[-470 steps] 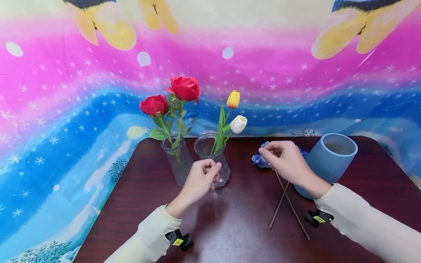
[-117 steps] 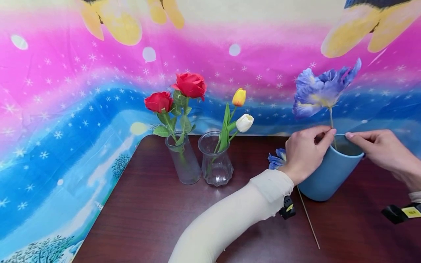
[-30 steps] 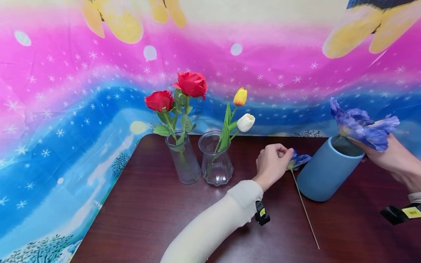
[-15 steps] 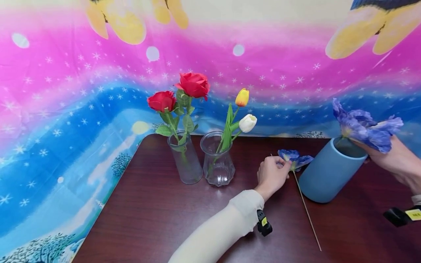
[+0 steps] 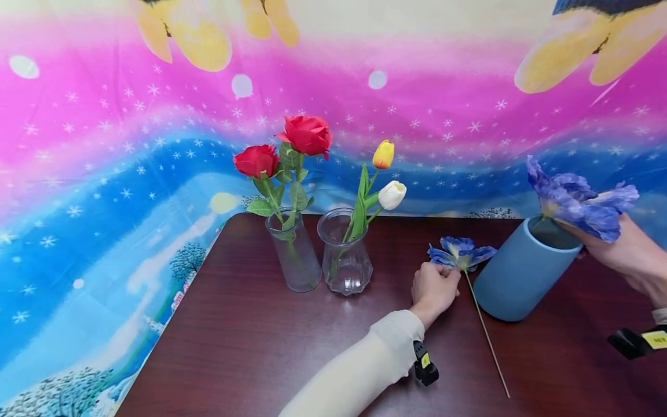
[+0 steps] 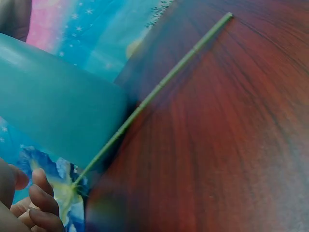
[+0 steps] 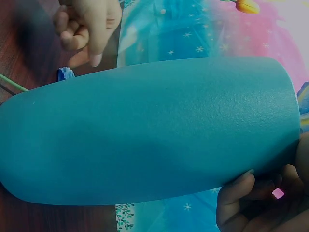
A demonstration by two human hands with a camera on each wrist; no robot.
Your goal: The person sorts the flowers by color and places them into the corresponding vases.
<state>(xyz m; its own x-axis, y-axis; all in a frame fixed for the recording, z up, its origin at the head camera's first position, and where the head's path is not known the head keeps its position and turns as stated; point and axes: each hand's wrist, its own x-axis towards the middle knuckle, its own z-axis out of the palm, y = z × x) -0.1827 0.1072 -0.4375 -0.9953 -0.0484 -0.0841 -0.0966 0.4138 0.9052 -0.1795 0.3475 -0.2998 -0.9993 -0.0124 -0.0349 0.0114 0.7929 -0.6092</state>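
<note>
A blue iris-like flower (image 5: 461, 253) lies on the table, its thin stem (image 5: 487, 336) pointing toward the near edge. My left hand (image 5: 435, 288) is right at its blossom, fingers loosely bent; in the left wrist view, the fingers (image 6: 44, 197) overlap the petals, with a gap to the thumb. Another blue flower (image 5: 581, 202) stands in the blue vase (image 5: 516, 281), its blossom leaning right over the rim. My right hand (image 5: 622, 249) grips the vase at its upper right side, partly hidden behind that blossom; the right wrist view shows its fingers (image 7: 236, 193) against the wall.
Left of my left hand stand two glass vases. The tall one (image 5: 299, 269) holds two red roses (image 5: 307, 135); the flared one (image 5: 346, 272) holds a yellow tulip (image 5: 383, 154) and a white tulip (image 5: 392, 196). A printed cloth (image 5: 443, 104) hangs behind the table (image 5: 234, 347).
Earlier both blue flowers lay crossed on the table; one was put into the blue vase. Lately my left hand has dropped toward me beside the lying flower, uncovering its petals. The right hand stays.
</note>
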